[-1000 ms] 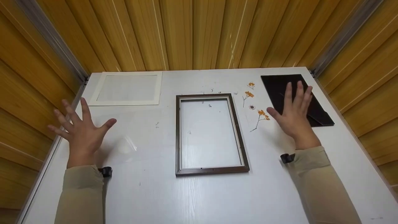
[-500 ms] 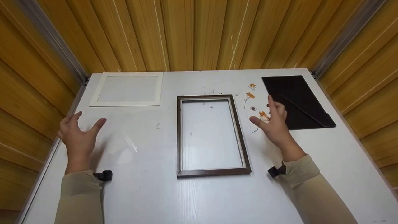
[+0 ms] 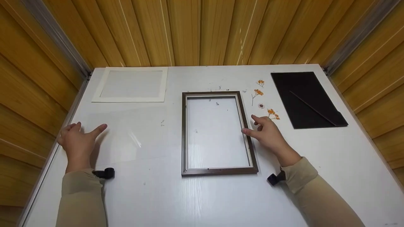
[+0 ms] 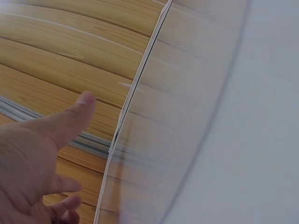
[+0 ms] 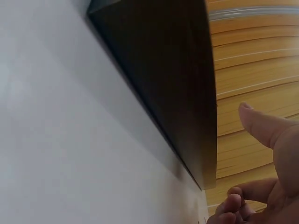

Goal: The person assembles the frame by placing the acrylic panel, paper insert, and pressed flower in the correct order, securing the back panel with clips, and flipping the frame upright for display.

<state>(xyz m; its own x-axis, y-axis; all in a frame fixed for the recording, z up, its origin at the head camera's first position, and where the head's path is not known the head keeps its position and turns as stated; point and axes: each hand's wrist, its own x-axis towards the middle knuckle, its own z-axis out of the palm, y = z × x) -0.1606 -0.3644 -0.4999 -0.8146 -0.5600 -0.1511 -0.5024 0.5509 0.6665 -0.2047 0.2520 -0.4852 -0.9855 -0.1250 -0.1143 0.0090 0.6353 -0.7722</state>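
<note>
A brown picture frame point(image 3: 185, 135) lies flat in the middle of the white table. My right hand point(image 3: 271, 137) hovers at its right side, thumb over that edge and fingers loosely bent. In the right wrist view, thumb and fingers stand apart from the frame's dark side point(image 5: 163, 79). My left hand point(image 3: 77, 146) is held over the left part of the table, thumb spread from loosely curled fingers. Beside it lies a transparent sheet point(image 3: 126, 132), faint except for a glare streak. Nothing is seen between the left thumb point(image 4: 77, 116) and fingers in the left wrist view.
A cream mat point(image 3: 98, 85) lies at the back left. Several dried orange flowers point(image 3: 258, 92) and a small round flower point(image 3: 261, 106) lie right of the frame. At the back right is a black backing board point(image 3: 303, 85) with a stand flap. Wood-patterned panels point(image 3: 186, 31) enclose the table.
My right hand has moved left and down from over the black board to the frame's right edge, its fingers bending. My left hand has lowered slightly and its spread fingers have curled loosely.
</note>
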